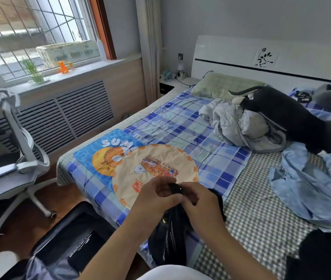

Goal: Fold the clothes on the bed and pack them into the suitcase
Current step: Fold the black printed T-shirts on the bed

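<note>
My left hand [156, 196] and my right hand [199, 201] are held together over the bed's near edge. Both pinch the top of a black garment [170, 239], which hangs down from them toward the bed's edge. A light blue shirt [310, 184] lies crumpled on the bed at the right. Another dark garment [328, 257] lies at the bottom right corner. The open suitcase [63, 245] sits on the floor at the lower left, with a folded black item [85, 249] inside it.
The bed [257, 219] has a checked sheet, a blue plaid cover, a round beige cushion [154, 170] and a blue mat. A grey quilt [239, 124] and a dark plush toy [294, 116] lie near the headboard. A white office chair [13, 164] stands left.
</note>
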{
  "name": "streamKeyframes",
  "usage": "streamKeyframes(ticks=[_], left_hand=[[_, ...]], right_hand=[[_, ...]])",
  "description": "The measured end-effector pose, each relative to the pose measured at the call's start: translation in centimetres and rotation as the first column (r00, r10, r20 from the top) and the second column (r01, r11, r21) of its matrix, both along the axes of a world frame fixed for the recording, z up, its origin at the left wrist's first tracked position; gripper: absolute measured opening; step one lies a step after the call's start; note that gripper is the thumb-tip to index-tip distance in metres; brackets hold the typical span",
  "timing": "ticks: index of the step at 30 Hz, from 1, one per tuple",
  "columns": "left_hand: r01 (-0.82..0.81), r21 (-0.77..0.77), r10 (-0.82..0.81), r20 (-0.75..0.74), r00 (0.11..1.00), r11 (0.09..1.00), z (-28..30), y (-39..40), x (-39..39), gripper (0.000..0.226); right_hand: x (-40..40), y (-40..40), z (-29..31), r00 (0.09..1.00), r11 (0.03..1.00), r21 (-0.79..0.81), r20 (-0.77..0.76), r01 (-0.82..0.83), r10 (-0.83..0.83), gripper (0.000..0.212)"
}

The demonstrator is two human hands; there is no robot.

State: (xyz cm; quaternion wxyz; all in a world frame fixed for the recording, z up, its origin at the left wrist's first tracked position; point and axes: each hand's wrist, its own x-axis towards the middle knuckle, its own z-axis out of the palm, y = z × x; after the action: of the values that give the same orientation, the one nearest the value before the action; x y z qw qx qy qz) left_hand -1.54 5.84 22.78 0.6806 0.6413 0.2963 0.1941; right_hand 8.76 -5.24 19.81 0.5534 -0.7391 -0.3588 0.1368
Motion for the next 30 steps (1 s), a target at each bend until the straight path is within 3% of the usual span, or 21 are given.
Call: streamKeyframes(ticks=[4, 7, 10, 14, 17, 19, 21, 24, 27, 30], left_hand=[[-0.010, 0.280, 0.053, -0.147, 0.988, 0.960, 0.2, 0.0, 0.5, 0.029], [0.007, 0.410, 0.075, -0.184, 0.980, 0.912, 0.2, -0.1, 0.6, 0.028], [0.024, 0.509, 0.081, -0.183, 0.980, 0.860, 0.0, -0.3, 1.0, 0.029], [0.041, 0.520, 0.079, -0.206, 0.975, 0.853, 0.0, 0.0, 2.0, 0.019], [0.213, 0.657, -0.002, -0.307, 0.952, 0.723, 0.4, -0.1, 2.6, 0.018], [0.147, 0.706, 0.089, -0.286, 0.954, 0.693, 1.2, 0.4, 3.1, 0.020], [-0.002, 0.665, 0.203, -0.225, 0.953, 0.747, 2.5, 2.0, 3.7, 0.026], [-0.106, 0.660, 0.272, -0.153, 0.950, 0.744, 4.5, 4.4, 4.0, 0.033], [-0.241, 0.564, 0.333, -0.063, 0.941, 0.790, 5.9, 6.6, 3.7, 0.039], [-0.494, 0.307, 0.508, 0.037, 0.860, 0.813, 5.7, 11.2, 2.7, 0.043]], right_hand=[[0.6, 0.5, -0.3, 0.989, 0.999, -0.042, 0.146, 0.033, -0.027, 0.022], [1.0, 0.3, 0.3, 1.000, 0.999, -0.053, 0.031, 0.005, -0.004, 0.019], [1.1, 0.4, 0.8, 1.000, 1.000, -0.022, 0.017, -0.007, 0.007, 0.016], [1.4, 0.8, 0.9, 1.000, 1.000, -0.001, 0.018, 0.008, -0.008, 0.015], [2.3, 1.0, 0.9, 0.998, 0.999, -0.032, 0.055, 0.031, -0.029, 0.021], [3.1, 0.9, 0.7, 0.995, 0.998, -0.051, 0.095, 0.045, -0.040, 0.022], [3.8, 0.8, -0.2, 0.981, 0.995, -0.098, 0.194, 0.007, 0.013, 0.020], [5.0, 1.0, -3.7, 0.939, 0.957, -0.288, 0.331, 0.008, 0.092, 0.017], [7.8, 1.3, -7.6, 0.967, 0.888, -0.407, 0.217, 0.213, -0.132, 0.022], [10.8, 0.6, -10.3, 0.928, 0.763, -0.528, 0.228, 0.373, -0.296, 0.018]])
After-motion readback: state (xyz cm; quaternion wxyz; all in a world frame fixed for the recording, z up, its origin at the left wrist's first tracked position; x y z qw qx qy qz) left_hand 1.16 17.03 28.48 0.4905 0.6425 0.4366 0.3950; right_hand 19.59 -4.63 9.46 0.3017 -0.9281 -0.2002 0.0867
